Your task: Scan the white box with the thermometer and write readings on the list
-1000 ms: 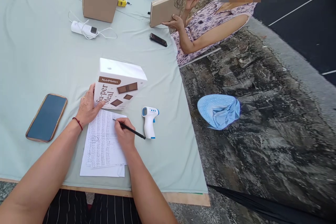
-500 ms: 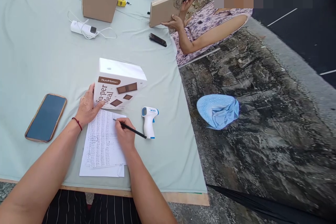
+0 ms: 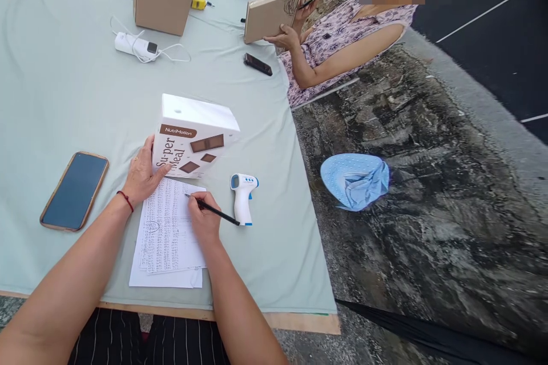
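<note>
My left hand (image 3: 145, 174) grips the lower left edge of a white NutriMotion carton (image 3: 199, 131), which stands on the cloth with its thumb side toward me. In my right hand (image 3: 204, 214) is a black pen (image 3: 218, 212), its tip at the upper right part of a sheet of paper (image 3: 166, 228). Rows of small handwriting cover much of that sheet, and more white paper lies under it. Just right of the pen lies a white and blue infrared thermometer (image 3: 243, 197). A smartphone (image 3: 75, 191) in a brown case rests left of my left forearm.
Farther back on the green tablecloth (image 3: 85, 97) are a white device with a cable (image 3: 136, 47), a cardboard box (image 3: 162, 0), a tape measure (image 3: 199, 2) and a black phone (image 3: 257, 64). Across the corner, a person holds a brown board (image 3: 272, 14) and a pen. A blue hat (image 3: 355, 181) lies beyond the table's right edge.
My hands, the carton and the paper stay nearly where they were. The other person's head and upper body have shifted slightly to the right.
</note>
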`<state>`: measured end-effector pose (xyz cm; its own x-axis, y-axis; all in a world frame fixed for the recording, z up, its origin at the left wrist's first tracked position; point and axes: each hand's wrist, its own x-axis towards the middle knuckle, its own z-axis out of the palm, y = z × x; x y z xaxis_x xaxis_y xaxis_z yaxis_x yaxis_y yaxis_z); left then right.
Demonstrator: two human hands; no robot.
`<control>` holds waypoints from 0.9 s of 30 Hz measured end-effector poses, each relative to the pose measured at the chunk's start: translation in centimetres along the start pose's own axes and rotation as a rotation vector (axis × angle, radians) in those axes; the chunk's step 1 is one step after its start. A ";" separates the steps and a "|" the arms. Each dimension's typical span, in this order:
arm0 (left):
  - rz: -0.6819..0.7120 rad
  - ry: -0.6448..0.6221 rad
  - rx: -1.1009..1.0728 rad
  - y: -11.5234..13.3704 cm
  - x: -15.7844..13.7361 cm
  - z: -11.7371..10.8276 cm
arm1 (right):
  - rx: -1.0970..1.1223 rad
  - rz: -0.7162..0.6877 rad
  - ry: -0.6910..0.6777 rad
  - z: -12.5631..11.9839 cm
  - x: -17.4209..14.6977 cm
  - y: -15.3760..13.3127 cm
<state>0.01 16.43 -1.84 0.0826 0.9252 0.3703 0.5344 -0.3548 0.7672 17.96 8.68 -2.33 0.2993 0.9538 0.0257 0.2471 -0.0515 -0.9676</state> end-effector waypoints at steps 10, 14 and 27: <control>-0.008 -0.018 0.020 0.1 0.0 -0.1 | -0.002 -0.020 0.007 0.1 0.1 0.1; 0.003 -0.009 0.016 -0.1 0.0 0.0 | -0.001 -0.023 0.012 0.1 0.0 0.1; 0.013 -0.008 0.010 -0.1 0.0 0.0 | -0.039 -0.060 0.028 0.1 -0.2 0.2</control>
<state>-0.06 16.46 -1.90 0.0965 0.9214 0.3764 0.5420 -0.3659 0.7566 17.87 8.53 -2.52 0.3087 0.9468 0.0908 0.3012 -0.0068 -0.9536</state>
